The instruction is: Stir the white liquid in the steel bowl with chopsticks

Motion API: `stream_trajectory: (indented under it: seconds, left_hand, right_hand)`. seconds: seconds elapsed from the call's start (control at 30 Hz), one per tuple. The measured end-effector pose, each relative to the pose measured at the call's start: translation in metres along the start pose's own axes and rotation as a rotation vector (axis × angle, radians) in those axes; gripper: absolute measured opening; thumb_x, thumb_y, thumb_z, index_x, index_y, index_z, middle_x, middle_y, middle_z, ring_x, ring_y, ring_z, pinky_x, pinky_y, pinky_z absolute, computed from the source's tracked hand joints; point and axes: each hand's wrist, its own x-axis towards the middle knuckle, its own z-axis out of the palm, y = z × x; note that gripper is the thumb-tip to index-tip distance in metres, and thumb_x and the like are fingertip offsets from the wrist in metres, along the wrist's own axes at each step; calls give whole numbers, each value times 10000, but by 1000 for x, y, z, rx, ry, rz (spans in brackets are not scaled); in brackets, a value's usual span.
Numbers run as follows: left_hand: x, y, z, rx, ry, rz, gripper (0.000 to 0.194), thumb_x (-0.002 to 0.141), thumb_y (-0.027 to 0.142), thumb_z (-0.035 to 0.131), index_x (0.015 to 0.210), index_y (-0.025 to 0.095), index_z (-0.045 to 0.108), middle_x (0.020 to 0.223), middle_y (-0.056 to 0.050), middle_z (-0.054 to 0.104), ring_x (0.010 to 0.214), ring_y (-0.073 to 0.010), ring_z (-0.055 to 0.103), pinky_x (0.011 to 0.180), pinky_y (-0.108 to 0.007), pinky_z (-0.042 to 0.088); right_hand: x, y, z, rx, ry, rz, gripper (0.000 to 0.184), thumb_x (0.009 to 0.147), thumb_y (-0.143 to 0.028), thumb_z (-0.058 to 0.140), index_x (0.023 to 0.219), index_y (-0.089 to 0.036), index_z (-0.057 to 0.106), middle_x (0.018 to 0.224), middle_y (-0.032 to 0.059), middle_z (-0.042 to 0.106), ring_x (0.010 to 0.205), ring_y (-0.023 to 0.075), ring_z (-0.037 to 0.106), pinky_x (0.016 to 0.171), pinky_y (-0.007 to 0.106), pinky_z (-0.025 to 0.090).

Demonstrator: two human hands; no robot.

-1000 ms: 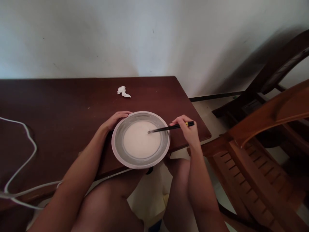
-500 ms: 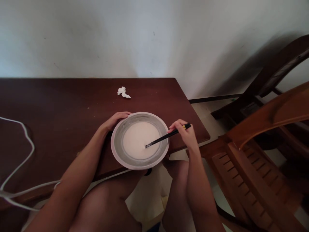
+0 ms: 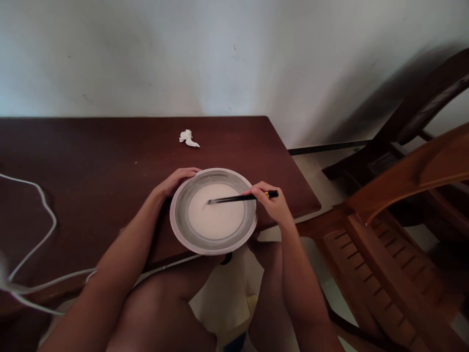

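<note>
A metal bowl (image 3: 179,215) of white liquid sits at the near edge of a dark wooden table (image 3: 91,161). My left hand (image 3: 175,180) rests curled against the bowl's far left rim. My right hand (image 3: 269,205) is closed on black chopsticks (image 3: 234,198), held nearly level over the bowl. Their tips reach into the white liquid left of its middle.
A crumpled white tissue (image 3: 188,138) lies on the table beyond the bowl. A white cable (image 3: 34,244) loops over the table's left part. Brown wooden chairs (image 3: 395,210) stand to the right. A pale wall runs behind the table. My bare knees are under the table edge.
The chopstick tips have swept round the bowl, from the upper right to the near side and then to the left of its middle. My right hand moved closer to the rim. My left hand stayed put.
</note>
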Motion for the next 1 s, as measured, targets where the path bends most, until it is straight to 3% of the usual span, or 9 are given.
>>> stream_trajectory:
  seconds: [0.13,0.27,0.33,0.43,0.5,0.67,0.83,0.9,1.0]
  left_hand:
    - [0,-1,1,8,10,8,364,640,449,802,879,176,824,928,-71,809,865,-290,720,793,-348,573]
    - [1,-3,0,-12,2,5,347,639,438,815,877,185,829,912,-56,809,857,-274,715,792,-327,567]
    - [2,-4,-1,-21,-7,6,344,647,434,817,888,189,833,921,-52,809,863,-271,713,801,-322,564]
    - [3,-7,-4,-31,-19,11,355,661,443,818,909,190,836,935,-53,810,872,-271,714,810,-321,561]
    - [5,-8,-5,-33,-29,9,354,669,447,820,914,192,837,936,-51,810,874,-266,714,812,-316,560]
    - [5,-9,-5,-23,-29,16,358,678,445,808,926,187,836,955,-56,812,878,-271,716,828,-332,564]
    - [3,-7,-3,-2,-17,31,388,677,456,791,933,167,834,955,-80,814,889,-290,727,847,-354,568]
    - [3,-7,-3,8,-24,22,395,682,458,783,942,165,832,966,-85,814,889,-295,730,850,-363,570]
    - [4,-8,-4,-2,-31,19,384,687,444,785,951,168,831,984,-82,814,895,-288,729,855,-354,567]
  right_hand:
    - [-3,0,-3,9,214,34,357,961,-413,584,699,-234,747,689,3,756,701,154,704,730,300,535]
    - [-5,2,-1,42,6,44,334,949,-422,600,731,-237,774,753,13,784,759,164,725,748,303,543]
    - [-6,3,0,14,-18,24,287,937,-412,621,784,-242,794,839,23,806,839,173,733,796,309,546]
    - [-7,4,-3,6,184,34,312,945,-423,609,748,-236,762,743,11,780,757,165,727,763,308,550]
    - [-8,3,-3,40,239,59,356,952,-445,594,700,-231,727,640,-6,742,648,153,708,696,296,548]
    - [-7,0,5,54,-14,30,278,921,-436,641,787,-231,771,811,23,813,823,174,756,792,306,567]
    - [-7,1,-4,19,247,76,377,934,-497,602,693,-226,706,638,5,743,656,170,727,689,310,559]
    - [-8,1,-4,52,201,95,400,928,-525,601,681,-224,697,605,1,727,613,170,717,657,311,557]
    - [-7,1,-1,53,18,59,334,913,-504,635,777,-225,758,761,28,795,783,187,753,767,329,576]
